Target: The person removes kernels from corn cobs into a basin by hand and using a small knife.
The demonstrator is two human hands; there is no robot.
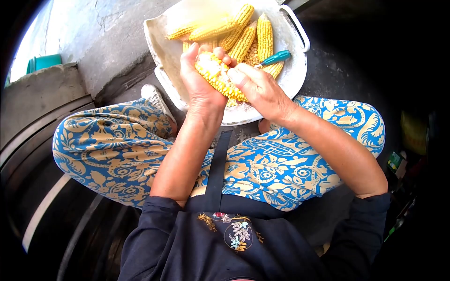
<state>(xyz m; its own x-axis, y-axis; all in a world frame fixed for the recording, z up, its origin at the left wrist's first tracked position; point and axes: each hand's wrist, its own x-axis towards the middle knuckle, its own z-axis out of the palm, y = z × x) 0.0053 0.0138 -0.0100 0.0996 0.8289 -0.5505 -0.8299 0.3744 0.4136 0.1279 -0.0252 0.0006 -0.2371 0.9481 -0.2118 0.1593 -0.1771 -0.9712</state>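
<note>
My left hand [199,77] is wrapped round an ear of corn [218,77], held at a tilt over a white basin [164,56]. Part of its upper side is stripped down to the pale cob, while yellow kernels still cover the lower side. My right hand [262,89] is closed against the same ear, thumb pressed on its kernels and fingers curled. Just beyond the right fingers is a tool with a teal handle [276,57], perhaps a screwdriver. Its thin shaft runs toward those fingers, and I cannot tell whether they touch it.
Several whole ears of corn [265,37] lie in the basin with loose kernels [251,54] among them. The basin has a side handle [297,28] and stands between my bent legs. A low concrete ledge [42,93] and a green container [44,62] are at left.
</note>
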